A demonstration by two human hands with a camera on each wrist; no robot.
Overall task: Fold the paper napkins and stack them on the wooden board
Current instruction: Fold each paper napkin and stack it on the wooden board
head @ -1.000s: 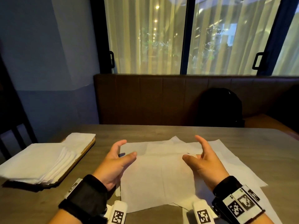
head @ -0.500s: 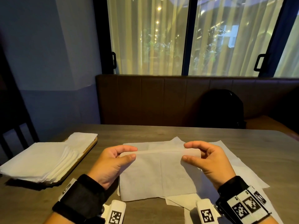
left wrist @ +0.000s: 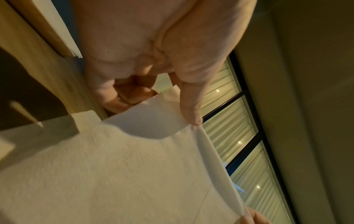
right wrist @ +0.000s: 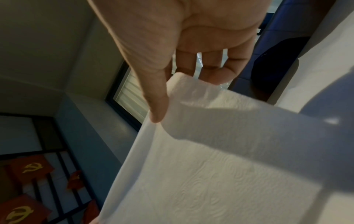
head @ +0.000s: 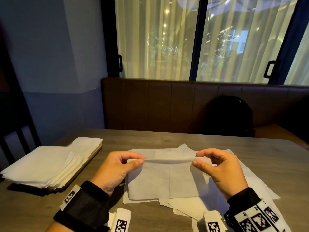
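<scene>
Hands (head: 168, 168) pinching napkin (head: 167, 180) far edge, lifted, probably doubled, bare table (head: 167, 138) beyond

A restaurant or café booth: a brown padded bench (head: 167, 104) runs under curtained sliding windows (head: 158, 39) behind a wood-grain table (head: 167, 138). A stack of paper napkins (head: 45, 164) sits on a wooden board (head: 93, 154). City lights glow outside.

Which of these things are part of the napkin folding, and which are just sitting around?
Part of the job:
- napkin pinched by the left hand and right hand
- loose napkins underneath
- folded stack
- wooden board

Just there:
- black backpack
- bench
- chair
</scene>
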